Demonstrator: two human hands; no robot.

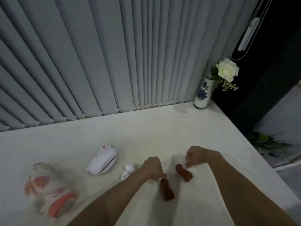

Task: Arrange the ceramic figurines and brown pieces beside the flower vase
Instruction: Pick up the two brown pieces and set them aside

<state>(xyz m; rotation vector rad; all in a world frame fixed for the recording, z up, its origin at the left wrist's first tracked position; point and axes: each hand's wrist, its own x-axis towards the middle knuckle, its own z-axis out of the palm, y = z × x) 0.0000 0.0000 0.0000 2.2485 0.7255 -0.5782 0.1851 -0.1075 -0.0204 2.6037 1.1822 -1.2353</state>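
Two brown carved pieces lie on the white table. My left hand (153, 167) is closed on the top end of the nearer brown piece (167, 190). My right hand (197, 154) has its fingers curled, fingertips pinched against the side of the farther brown piece (184, 173). A large white ceramic cat figurine (102, 161) lies on its side to the left. A small white figurine (127, 171) is partly hidden behind my left wrist. The blue-flowered vase (202, 93) with a white rose (227, 70) stands at the back right corner.
A blurred white figurine with pink markings (48, 188) lies at the near left. Grey vertical blinds (114, 54) run along the table's back edge. The table's right edge (254, 144) drops to a dark gap and floor.
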